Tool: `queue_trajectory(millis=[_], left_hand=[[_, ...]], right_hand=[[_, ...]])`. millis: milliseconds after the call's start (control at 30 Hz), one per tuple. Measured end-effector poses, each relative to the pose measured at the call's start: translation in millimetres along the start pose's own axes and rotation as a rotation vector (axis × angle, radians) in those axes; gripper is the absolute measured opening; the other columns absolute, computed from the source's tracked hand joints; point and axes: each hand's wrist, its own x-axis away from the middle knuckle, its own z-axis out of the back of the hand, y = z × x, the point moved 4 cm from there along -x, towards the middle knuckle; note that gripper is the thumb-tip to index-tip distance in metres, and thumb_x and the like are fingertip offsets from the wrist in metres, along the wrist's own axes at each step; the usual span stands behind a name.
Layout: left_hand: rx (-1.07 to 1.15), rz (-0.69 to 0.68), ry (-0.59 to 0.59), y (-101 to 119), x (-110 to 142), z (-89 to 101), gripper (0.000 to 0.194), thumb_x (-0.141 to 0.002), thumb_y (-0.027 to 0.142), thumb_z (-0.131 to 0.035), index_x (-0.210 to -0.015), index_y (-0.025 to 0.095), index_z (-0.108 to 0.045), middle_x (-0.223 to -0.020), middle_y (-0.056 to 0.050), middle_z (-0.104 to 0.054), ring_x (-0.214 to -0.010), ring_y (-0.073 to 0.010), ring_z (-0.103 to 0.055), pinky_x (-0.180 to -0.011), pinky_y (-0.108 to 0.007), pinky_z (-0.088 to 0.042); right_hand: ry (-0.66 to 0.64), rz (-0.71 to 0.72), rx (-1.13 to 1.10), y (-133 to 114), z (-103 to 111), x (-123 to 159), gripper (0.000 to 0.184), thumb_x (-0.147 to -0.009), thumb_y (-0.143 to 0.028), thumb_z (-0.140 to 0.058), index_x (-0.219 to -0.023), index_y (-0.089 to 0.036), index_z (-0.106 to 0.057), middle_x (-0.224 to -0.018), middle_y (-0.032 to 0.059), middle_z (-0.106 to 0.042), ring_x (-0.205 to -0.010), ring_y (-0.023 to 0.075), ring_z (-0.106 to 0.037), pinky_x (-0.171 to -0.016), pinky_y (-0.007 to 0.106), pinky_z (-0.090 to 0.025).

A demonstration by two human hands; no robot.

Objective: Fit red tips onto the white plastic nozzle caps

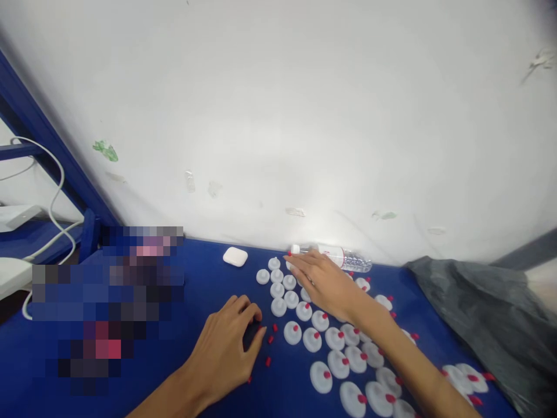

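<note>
My left hand (228,342) rests low over the blue table, fingers curled and thumb apart from the index finger. Several loose small red caps (268,361) lie just right of its thumb. My right hand (324,281) reaches across to the far rows of white round discs with short central nozzles. At its fingertips a bit of a red cap (290,253) shows, above a white disc mostly hidden under the fingers. Bare white discs (278,306) stand left of this hand. Nearer and to the right, many discs (321,377) carry red caps on their nozzles; my forearm covers some.
A clear plastic bottle (359,261) lies along the wall behind my right hand. A white rounded case (235,256) sits near the table's back edge. Dark grey plastic sheeting (483,325) covers the right side. White cables (56,191) hang at the left by the blue frame.
</note>
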Motion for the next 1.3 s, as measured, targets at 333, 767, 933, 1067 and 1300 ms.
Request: queue_trajectory(millis=[333, 767, 933, 1067, 1300], left_hand=[[0.005, -0.005, -0.052, 0, -1, -2.1, 0.019, -0.096, 0.018, -0.052, -0.087, 0.029, -0.065, -0.084, -0.001, -0.073, -0.078, -0.025, -0.073, -0.064, -0.039, -0.054], [0.17, 0.062, 0.068, -2, -3, 8.6, 0.019, -0.106, 0.03, -0.053, -0.102, 0.032, -0.072, -0.091, 0.002, -0.078, -0.075, -0.0223, -0.076, -0.069, -0.036, -0.06], [0.27, 0.053, 0.143, -4, -6, 10.0, 0.03, -0.11, 0.033, -0.05, -0.118, 0.035, -0.079, -0.104, 0.0, -0.082, -0.08, -0.0197, -0.077, -0.076, -0.032, -0.062], [0.343, 0.096, 0.171, -3, -6, 13.1, 0.021, -0.108, 0.036, -0.059, -0.11, 0.036, -0.081, -0.094, 0.006, -0.081, -0.055, -0.0132, -0.062, -0.058, -0.027, -0.055], [0.482, 0.183, 0.247, 2, -9, 24.9, 0.015, -0.101, 0.042, -0.07, -0.095, 0.034, -0.082, -0.088, 0.005, -0.081, -0.068, -0.0147, -0.072, -0.057, -0.022, -0.055]], right_hand=[[-0.069, 0.027, -0.015, 5, -18, 4, 0.044, -0.117, -0.027, -0.041, -0.149, -0.016, -0.07, -0.151, 0.0163, -0.073, -0.141, 0.0325, -0.07, -0.125, 0.057, -0.053], [-0.063, -0.025, -0.084, -4, 2, 0, 0.033, -0.117, -0.034, -0.049, -0.122, -0.018, -0.078, -0.126, 0.0124, -0.081, -0.118, 0.0326, -0.074, -0.107, 0.058, -0.06], [-0.177, 0.025, -0.134, -25, -4, 2, 0.016, -0.105, -0.035, -0.077, -0.112, -0.021, -0.081, -0.108, 0.0053, -0.084, -0.108, 0.0286, -0.075, -0.109, 0.049, -0.056], [-0.224, 0.01, -0.143, -30, -14, 1, 0.004, -0.101, -0.025, -0.082, -0.102, -0.021, -0.082, -0.102, 0.0047, -0.083, -0.106, 0.0276, -0.073, -0.108, 0.047, -0.055], [-0.238, -0.113, -0.275, -41, 15, 6, 0.01, -0.11, -0.024, -0.063, -0.117, -0.026, -0.069, -0.116, 0.0015, -0.081, -0.103, 0.0211, -0.076, -0.091, 0.037, -0.061]])
